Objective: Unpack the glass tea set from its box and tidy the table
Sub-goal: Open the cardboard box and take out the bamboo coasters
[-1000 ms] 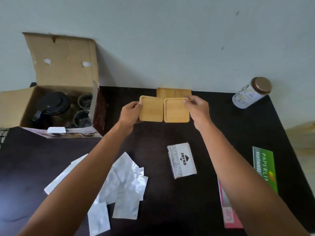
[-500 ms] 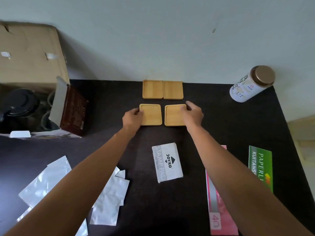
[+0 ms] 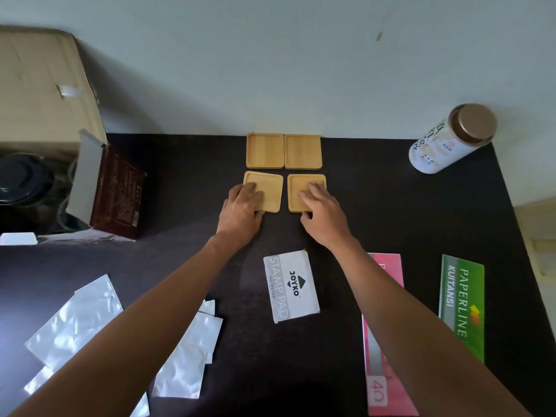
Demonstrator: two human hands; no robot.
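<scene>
Four square, raised-rim wooden coasters (image 3: pixel 303 152) form a grid on the dark desk (image 3: pixel 186 182). Left hand (image 3: pixel 240 210) and right hand (image 3: pixel 323 212) rest flat, fingers spread, on the near pair, gripping nothing.

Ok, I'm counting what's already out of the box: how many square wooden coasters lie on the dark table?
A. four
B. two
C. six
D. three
A: two square wooden coasters sit side by side by the wall, and two more lie in front of them, one under the left hand and one under the right hand, fingers resting flat on top.
</scene>
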